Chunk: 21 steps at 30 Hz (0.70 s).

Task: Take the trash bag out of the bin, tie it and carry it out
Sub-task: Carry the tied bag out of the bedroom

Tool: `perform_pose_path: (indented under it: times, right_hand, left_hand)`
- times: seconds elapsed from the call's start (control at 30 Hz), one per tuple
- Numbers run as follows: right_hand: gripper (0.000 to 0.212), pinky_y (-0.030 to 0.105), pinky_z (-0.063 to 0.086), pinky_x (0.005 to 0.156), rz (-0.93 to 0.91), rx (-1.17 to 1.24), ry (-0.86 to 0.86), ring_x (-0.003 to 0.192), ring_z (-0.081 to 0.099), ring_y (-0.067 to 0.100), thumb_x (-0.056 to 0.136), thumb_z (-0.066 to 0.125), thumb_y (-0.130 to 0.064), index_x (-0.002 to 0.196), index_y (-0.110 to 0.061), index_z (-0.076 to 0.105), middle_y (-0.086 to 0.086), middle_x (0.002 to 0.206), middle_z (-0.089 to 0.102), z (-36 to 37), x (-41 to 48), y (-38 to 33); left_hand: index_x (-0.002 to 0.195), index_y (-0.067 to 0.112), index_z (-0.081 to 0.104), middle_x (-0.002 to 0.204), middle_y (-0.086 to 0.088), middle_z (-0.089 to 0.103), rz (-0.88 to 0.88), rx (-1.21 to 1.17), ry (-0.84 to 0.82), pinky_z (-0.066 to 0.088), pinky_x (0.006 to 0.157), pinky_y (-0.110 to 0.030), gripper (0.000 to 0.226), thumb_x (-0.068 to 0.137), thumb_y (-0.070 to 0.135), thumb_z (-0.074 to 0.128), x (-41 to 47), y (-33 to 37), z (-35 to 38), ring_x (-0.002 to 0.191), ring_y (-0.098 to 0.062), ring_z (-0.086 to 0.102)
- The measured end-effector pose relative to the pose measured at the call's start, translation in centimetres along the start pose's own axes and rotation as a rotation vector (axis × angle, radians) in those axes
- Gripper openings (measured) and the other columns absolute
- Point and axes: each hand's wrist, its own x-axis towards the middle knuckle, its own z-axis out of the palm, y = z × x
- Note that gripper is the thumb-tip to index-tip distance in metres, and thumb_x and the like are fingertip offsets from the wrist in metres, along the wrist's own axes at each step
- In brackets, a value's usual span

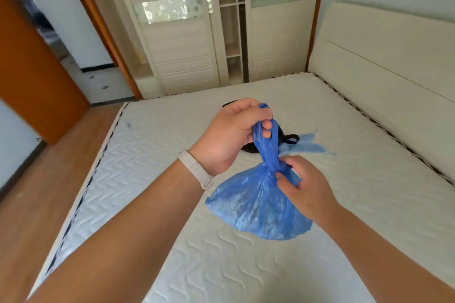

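Note:
A blue plastic trash bag (258, 206) hangs in the air above a bare white mattress (152, 160). My left hand (231, 135) grips the twisted upper strip of the bag, pulled upward. My right hand (302, 184) pinches the bag's gathered neck just below, where the plastic bunches into a knot. A loose flap of the bag (307, 146) sticks out to the right behind the neck. No bin is in view.
A dark object (290, 139) lies on the mattress behind the bag, mostly hidden. A padded headboard (394, 61) stands at the right. A white wardrobe (187, 39) fills the far wall. An orange door (32, 69) stands ajar at the left, wooden floor (37, 192) beside the bed.

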Motion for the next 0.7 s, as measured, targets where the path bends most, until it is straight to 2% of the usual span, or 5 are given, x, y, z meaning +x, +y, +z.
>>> perform_pose_path:
  times: [0.17, 0.3, 0.5, 0.6, 0.7]
  right_hand:
    - [0.022, 0.002, 0.035, 0.079, -0.083, 0.087, -0.142, 0.095, 0.054, -0.008, 0.086, 0.064, -0.016, 0.104, -0.028, 0.062, -0.021, 0.096, 0.062, 6.8, 1.0, -4.6]
    - [0.022, 0.005, 0.038, 0.079, -0.150, 0.147, -0.275, 0.094, 0.056, -0.003, 0.086, 0.064, -0.017, 0.100, -0.034, 0.059, -0.021, 0.096, 0.063, 10.6, 1.8, -7.1]
    - [0.018, 0.010, 0.042, 0.079, -0.321, 0.239, -0.463, 0.092, 0.060, 0.003, 0.085, 0.065, -0.016, 0.100, -0.026, 0.063, -0.017, 0.095, 0.066, 15.9, 3.9, -10.5]
    - [0.018, 0.013, 0.043, 0.079, -0.408, 0.306, -0.553, 0.091, 0.061, 0.004, 0.085, 0.066, -0.014, 0.098, -0.026, 0.063, -0.017, 0.095, 0.067, 18.5, 4.3, -12.7]
    - [0.015, 0.018, 0.045, 0.079, -0.490, 0.374, -0.634, 0.090, 0.061, 0.007, 0.083, 0.062, -0.024, 0.098, -0.025, 0.062, -0.012, 0.094, 0.067, 21.2, 4.6, -14.6]
  left_hand:
    - [0.069, 0.014, 0.063, 0.066, -0.003, 0.061, 0.003, -0.007, 0.188, 0.048, 0.065, -0.030, 0.017, 0.085, 0.009, 0.059, -5.0, 0.6, -7.9, 0.058, -0.016, 0.056]
    - [0.071, 0.011, 0.060, 0.065, -0.002, 0.061, 0.003, -0.002, 0.344, 0.047, 0.063, -0.028, 0.009, 0.079, 0.016, 0.061, -8.3, 0.7, -11.8, 0.058, -0.016, 0.055]
    - [0.078, 0.011, 0.061, 0.064, 0.000, 0.061, 0.028, 0.026, 0.638, 0.045, 0.059, -0.025, 0.011, 0.085, 0.019, 0.058, -14.2, 1.7, -16.0, 0.056, -0.015, 0.053]
    - [0.077, 0.012, 0.062, 0.061, -0.001, 0.057, 0.033, 0.070, 0.789, 0.042, 0.057, -0.024, 0.009, 0.080, 0.020, 0.060, -16.9, 2.8, -17.3, 0.054, -0.016, 0.049]
    - [0.075, 0.013, 0.063, 0.059, -0.002, 0.052, 0.068, 0.106, 0.920, 0.037, 0.057, -0.025, 0.008, 0.074, 0.021, 0.065, -19.7, 3.1, -18.2, 0.054, -0.019, 0.043]
